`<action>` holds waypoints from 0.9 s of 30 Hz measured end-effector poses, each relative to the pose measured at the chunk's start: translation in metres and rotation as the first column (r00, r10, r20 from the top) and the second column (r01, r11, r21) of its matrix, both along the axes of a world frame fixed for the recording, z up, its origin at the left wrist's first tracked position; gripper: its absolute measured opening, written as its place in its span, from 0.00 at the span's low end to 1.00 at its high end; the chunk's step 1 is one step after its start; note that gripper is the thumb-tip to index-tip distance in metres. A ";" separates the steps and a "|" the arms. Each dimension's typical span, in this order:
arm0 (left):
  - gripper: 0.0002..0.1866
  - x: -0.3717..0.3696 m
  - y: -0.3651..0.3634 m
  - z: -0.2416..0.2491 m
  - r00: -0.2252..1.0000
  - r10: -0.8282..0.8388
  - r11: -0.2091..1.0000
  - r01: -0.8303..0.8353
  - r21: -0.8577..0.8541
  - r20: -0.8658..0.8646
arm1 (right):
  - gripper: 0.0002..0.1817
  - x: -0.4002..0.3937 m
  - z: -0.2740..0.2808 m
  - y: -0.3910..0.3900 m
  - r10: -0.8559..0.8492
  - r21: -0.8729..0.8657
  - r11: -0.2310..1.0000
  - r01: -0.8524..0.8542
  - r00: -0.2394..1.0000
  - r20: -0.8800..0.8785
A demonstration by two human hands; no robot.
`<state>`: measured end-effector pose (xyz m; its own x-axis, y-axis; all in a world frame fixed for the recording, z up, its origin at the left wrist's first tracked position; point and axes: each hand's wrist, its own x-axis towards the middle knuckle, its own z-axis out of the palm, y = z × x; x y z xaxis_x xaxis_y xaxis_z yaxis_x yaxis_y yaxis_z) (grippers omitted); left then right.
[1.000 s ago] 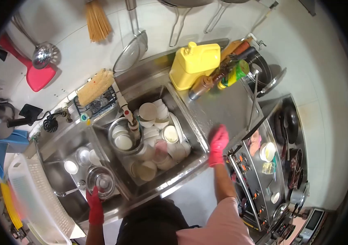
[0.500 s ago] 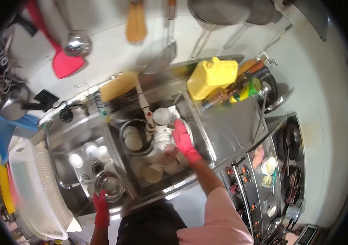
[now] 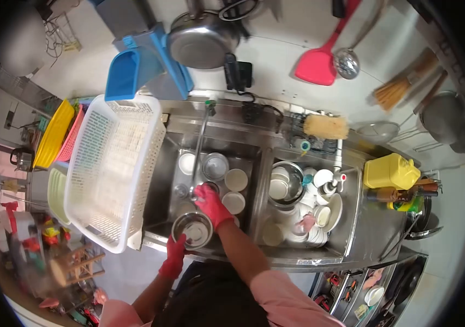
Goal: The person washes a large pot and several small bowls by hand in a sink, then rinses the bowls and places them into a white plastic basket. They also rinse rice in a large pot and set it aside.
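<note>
My left hand (image 3: 175, 254), in a red glove, grips the rim of a round metal bowl (image 3: 194, 231) above the front of the left sink. My right hand (image 3: 214, 207), also gloved in red, is closed at the lower end of the tap spout (image 3: 202, 143); its fingers are partly hidden. Beneath the hands, a metal dish (image 3: 215, 166) and several white bowls (image 3: 236, 179) sit on the floor of the left sink (image 3: 246, 150). Stacked white bowls and dishes (image 3: 319, 235) crowd the right sink, beside a metal pot (image 3: 298, 185) with bowls inside.
A large white plastic basket (image 3: 153, 136) stands left of the sinks. A yellow jug (image 3: 390, 171) and bottles stand on the right ledge. The second tap (image 3: 339, 158) reaches over the right sink. A red spatula (image 3: 318, 66) and pans (image 3: 204, 46) hang behind.
My view has swung left. My right hand has left the dishes in the right sink and come to the left sink's tap spout, which has swung right. My left hand still holds the metal bowl.
</note>
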<state>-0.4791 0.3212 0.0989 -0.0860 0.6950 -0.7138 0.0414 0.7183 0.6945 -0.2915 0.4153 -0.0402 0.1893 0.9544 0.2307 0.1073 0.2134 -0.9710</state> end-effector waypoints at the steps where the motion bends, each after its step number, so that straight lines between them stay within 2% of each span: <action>1: 0.19 -0.008 0.002 0.004 0.999 -0.023 1.000 0.023 -0.013 -0.029 | 0.21 -0.008 0.003 0.012 -0.033 0.032 0.999 0.027 0.980 0.198; 2: 0.19 -0.017 0.005 0.008 0.997 -0.046 0.999 0.044 -0.030 -0.058 | 0.19 -0.018 -0.010 0.017 0.032 -0.177 0.982 -0.066 0.981 -0.189; 3: 0.20 -0.025 0.006 0.009 0.996 -0.060 0.998 0.057 -0.038 -0.069 | 0.18 -0.028 -0.024 0.022 -0.118 -0.321 0.935 -0.151 0.722 -0.682; 4: 0.20 -0.031 0.008 0.010 0.997 -0.042 0.999 0.040 -0.029 -0.068 | 0.17 -0.039 -0.037 0.028 -0.376 -0.455 0.875 -0.166 0.360 -0.854; 5: 0.20 -0.037 0.008 0.009 0.998 -0.027 0.999 0.025 -0.023 -0.064 | 0.17 -0.037 -0.038 0.029 -0.440 -0.500 0.849 -0.174 0.291 -0.849; 7: 0.20 -0.045 0.007 0.008 0.998 -0.023 0.999 0.021 -0.028 -0.062 | 0.18 -0.035 -0.037 0.026 -0.436 -0.519 0.840 -0.161 0.370 -0.820; 9: 0.19 -0.048 0.013 0.003 0.997 -0.049 0.998 0.047 -0.038 -0.060 | 0.19 -0.037 -0.039 0.018 -0.346 -0.500 0.862 -0.084 0.624 -0.701; 10: 0.19 -0.049 0.015 0.003 0.996 -0.030 0.999 0.028 -0.018 -0.085 | 0.19 -0.037 -0.041 0.012 -0.289 -0.468 0.884 -0.008 0.777 -0.558; 11: 0.19 -0.045 0.018 0.003 0.995 -0.028 1.000 0.028 0.000 -0.099 | 0.20 -0.039 -0.046 0.004 -0.231 -0.370 0.922 0.112 0.926 -0.297; 12: 0.19 -0.039 0.020 -0.001 0.993 -0.046 0.999 0.047 0.012 -0.107 | 0.20 -0.043 -0.052 -0.005 -0.232 -0.239 0.946 0.221 0.973 -0.019; 13: 0.20 -0.040 0.024 -0.013 0.993 -0.051 0.998 0.055 0.033 -0.103 | 0.20 -0.031 -0.021 -0.016 -0.281 -0.182 0.920 0.346 0.909 0.308; 14: 0.20 -0.047 0.023 -0.027 0.993 -0.064 0.997 0.069 0.045 -0.098 | 0.23 -0.014 -0.016 -0.029 0.158 -0.539 0.841 0.052 0.929 0.336; 16: 0.22 -0.056 0.021 -0.057 1.000 -0.019 0.994 0.017 0.109 0.023 | 0.28 0.034 0.015 -0.064 0.523 -0.807 0.578 -0.124 0.815 0.250; 18: 0.24 -0.055 0.026 -0.065 0.995 -0.080 0.990 0.085 0.110 -0.054 | 0.33 0.076 0.101 -0.086 0.535 -0.759 0.650 -0.028 0.726 0.432; 20: 0.26 -0.021 0.021 -0.028 0.994 -0.087 0.994 0.091 0.055 -0.070 | 0.33 0.110 0.116 -0.124 0.171 -0.614 0.789 0.026 0.950 0.260; 21: 0.27 -0.020 0.024 -0.034 0.987 -0.144 0.989 0.147 0.037 -0.073 | 0.34 0.119 0.117 -0.140 -0.025 -0.536 0.840 0.088 0.992 0.124; 22: 0.26 -0.017 0.027 -0.039 0.984 -0.162 0.984 0.168 0.067 -0.079 | 0.32 0.133 0.075 -0.158 -0.133 -0.406 0.912 0.057 0.978 -0.161; 24: 0.26 -0.011 0.030 -0.052 0.977 -0.192 0.972 0.203 0.123 -0.091 | 0.31 0.181 0.076 -0.204 -0.343 -0.348 0.879 0.325 0.939 0.011; 25: 0.25 -0.007 0.031 -0.061 0.980 -0.160 0.969 0.179 0.172 -0.116 | 0.30 0.221 0.131 -0.239 -0.402 -0.318 0.756 0.572 0.790 0.464; 26: 0.25 0.004 0.028 -0.050 0.974 -0.184 0.967 0.204 0.152 -0.135 | 0.30 0.250 0.114 -0.279 -0.537 -0.155 0.668 0.728 0.616 0.577; 27: 0.25 0.034 0.024 -0.017 0.966 -0.207 0.965 0.228 0.133 -0.153 | 0.31 0.278 0.099 -0.318 -0.648 0.012 0.533 0.846 0.399 0.649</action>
